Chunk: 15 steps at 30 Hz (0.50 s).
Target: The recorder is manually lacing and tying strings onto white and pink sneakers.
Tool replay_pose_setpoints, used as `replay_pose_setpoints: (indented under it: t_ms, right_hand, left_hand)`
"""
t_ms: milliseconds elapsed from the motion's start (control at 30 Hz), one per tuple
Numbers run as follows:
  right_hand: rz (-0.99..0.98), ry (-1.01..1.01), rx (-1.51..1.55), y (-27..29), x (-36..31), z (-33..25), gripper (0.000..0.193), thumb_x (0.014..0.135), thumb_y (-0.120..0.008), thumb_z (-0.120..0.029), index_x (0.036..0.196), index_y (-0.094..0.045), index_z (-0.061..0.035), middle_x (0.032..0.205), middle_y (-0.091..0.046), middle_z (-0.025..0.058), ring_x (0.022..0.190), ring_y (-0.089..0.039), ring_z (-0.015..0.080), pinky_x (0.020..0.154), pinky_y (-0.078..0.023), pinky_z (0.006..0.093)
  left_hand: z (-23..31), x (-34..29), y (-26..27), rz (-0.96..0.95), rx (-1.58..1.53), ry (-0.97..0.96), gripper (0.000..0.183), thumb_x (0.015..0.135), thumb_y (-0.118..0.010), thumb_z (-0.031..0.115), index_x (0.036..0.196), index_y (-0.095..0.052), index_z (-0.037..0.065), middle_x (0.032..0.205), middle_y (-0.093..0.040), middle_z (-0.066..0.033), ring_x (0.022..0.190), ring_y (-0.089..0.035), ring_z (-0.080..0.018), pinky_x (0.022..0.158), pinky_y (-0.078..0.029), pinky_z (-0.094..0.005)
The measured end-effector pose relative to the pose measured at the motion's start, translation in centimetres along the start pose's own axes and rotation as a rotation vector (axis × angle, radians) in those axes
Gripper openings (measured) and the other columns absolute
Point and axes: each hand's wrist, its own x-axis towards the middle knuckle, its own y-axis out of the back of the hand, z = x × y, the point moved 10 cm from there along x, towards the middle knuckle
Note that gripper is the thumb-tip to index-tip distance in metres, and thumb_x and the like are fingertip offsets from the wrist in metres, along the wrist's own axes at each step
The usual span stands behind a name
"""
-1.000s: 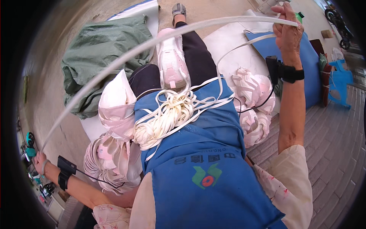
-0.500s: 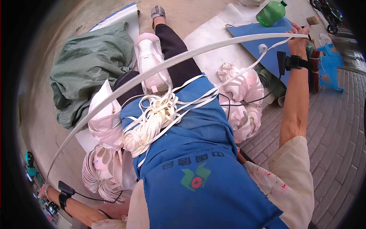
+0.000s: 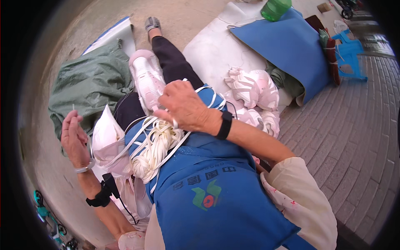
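On my lap, over the blue apron (image 3: 200, 156), lies a tangled hank of cream-white shoelaces (image 3: 152, 148). Just beyond it, a pink and white shoe (image 3: 146, 79) rests between my legs, sole down or not I cannot tell. My right hand (image 3: 187, 107) is over the laces and beside the shoe, its fingers curled round a white lace. Out to the left, by the green sack, my left hand (image 3: 76, 139) is raised with its fingers pressed together; a thin white lace end pokes out above the fingertips.
Bundled pink and white shoe uppers sit on my left (image 3: 109, 139) and right (image 3: 256, 91). A dark green woven sack (image 3: 89, 77) lies at the far left. Beyond are a blue sheet (image 3: 287, 50), a green bottle (image 3: 276, 9) and a blue plastic stool (image 3: 349, 54).
Both hands have come inward from far apart, where a long white lace was stretched between them. My right hand moved down and left to the lap; my left moved up and inward.
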Motion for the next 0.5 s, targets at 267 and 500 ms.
replay_pose_setpoints:
  t_ms: [267, 500]
  right_hand:
    - [0.261, -0.015, 0.413, 2.7, -2.8, -1.1, 0.025, 0.085, -0.061, -0.021, 0.095, -0.056, 0.0011, 0.092, -0.051, 0.0163, 0.093, -0.049, 0.0308, 0.077, -0.045, 0.0381]
    - [0.336, -0.230, 0.398, 2.7, -2.5, 1.0, 0.022, 0.085, -0.060, -0.013, 0.100, -0.051, 0.0003, 0.088, -0.051, 0.0169, 0.083, -0.055, 0.0350, 0.071, -0.046, 0.0416]
  left_hand:
    - [-5.0, -6.4, -22.7, -0.646, 0.047, 0.440, 0.022, 0.091, -0.048, 0.005, 0.109, -0.058, -0.003, 0.087, -0.063, -0.0061, 0.059, -0.052, -0.0085, 0.056, -0.044, -0.0223]
    - [-4.7, -10.4, -23.7, -0.742, -0.277, 0.721, 0.022, 0.088, -0.051, 0.007, 0.109, -0.053, -0.002, 0.078, -0.061, -0.0065, 0.059, -0.058, -0.0135, 0.062, -0.052, -0.0267]
